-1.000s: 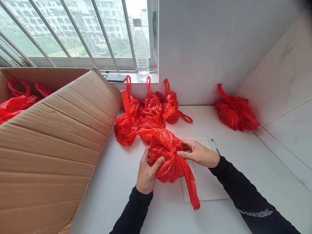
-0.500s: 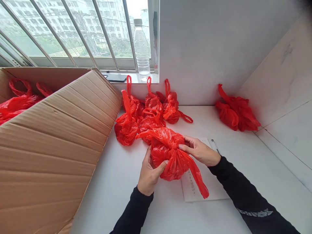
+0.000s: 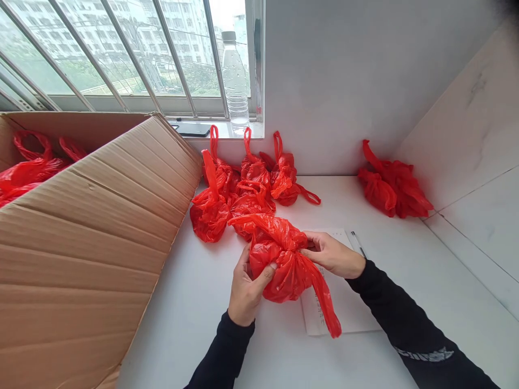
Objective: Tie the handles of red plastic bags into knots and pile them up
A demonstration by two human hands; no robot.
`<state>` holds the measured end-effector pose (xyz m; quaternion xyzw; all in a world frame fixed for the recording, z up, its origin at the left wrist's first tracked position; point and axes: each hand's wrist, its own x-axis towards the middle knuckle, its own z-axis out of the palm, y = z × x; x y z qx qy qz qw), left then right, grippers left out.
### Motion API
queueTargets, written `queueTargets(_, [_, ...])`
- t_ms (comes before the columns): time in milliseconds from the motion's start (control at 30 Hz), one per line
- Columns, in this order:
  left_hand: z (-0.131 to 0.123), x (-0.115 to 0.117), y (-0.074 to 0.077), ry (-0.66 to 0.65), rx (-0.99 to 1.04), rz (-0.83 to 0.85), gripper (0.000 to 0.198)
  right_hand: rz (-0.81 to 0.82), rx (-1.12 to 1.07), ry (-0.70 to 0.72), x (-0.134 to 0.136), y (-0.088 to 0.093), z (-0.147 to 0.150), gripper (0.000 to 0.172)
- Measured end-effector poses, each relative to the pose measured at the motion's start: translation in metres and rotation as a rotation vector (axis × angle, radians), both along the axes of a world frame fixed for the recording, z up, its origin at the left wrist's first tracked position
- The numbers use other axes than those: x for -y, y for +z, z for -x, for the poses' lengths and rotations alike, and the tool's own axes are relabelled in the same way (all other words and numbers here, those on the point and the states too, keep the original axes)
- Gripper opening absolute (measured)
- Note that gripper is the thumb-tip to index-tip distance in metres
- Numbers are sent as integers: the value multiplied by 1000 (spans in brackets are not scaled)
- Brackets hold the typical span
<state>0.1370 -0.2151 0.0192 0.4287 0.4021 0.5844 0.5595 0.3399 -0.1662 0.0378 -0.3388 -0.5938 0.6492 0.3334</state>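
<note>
A knotted red plastic bag (image 3: 284,270) is held above the white table between my two hands. My left hand (image 3: 249,289) grips its left side, thumb on the front and the fingers mostly hidden behind. My right hand (image 3: 334,253) pinches the bag near the knot on its right. One long handle end hangs down at the lower right, and another points left. What the bag contains is hidden. Just behind it stand several more tied red bags (image 3: 253,202) with loop handles. Under the held bag lies a sheet of paper (image 3: 352,310) with handwritten marks.
A large open cardboard box (image 3: 89,259) with red bags inside fills the left side. A pen (image 3: 359,244) lies beside the paper. More red plastic bags (image 3: 395,186) sit in the right corner. A water bottle (image 3: 235,86) and a phone (image 3: 194,129) are on the windowsill.
The held bag has dipped and tilted slightly, its hanging handle end shifting down and left. Both hands keep their grip, the right one moving slightly.
</note>
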Motion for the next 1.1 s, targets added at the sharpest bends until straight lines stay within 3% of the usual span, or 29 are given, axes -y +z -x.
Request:
queueTargets(167, [1,1,0,58,5,-40,58,-20,119,-221,4,3,1,41])
queueTargets(267, [0,1,2,76,33,-49,61,-191,217,-313,12,12,4,36])
queueTargets(367, [0,2,4,69,73,-38,58,-368,250,-308,23,26,8,39])
queueTargets(467, [0,3,6,86,88,-38,58,-515,361,-235,35,37,13,65])
queueTargets(567, [-1,5,10,100,124,-31,61,-663,541,-128,43,36,19,95])
queueTargets(667, [0,8,15,27,239,-8,58,-754,561,-159,43,29,25,93])
queueTargets(733, [0,8,18,-53,331,1,54,-721,474,-220,40,27,25,81])
queueTargets(900, [3,7,14,-159,393,19,51,-461,219,-290,24,29,13,30])
queueTargets(1100, [3,6,10,-106,301,9,49,-121,-112,-351,7,8,4,29])
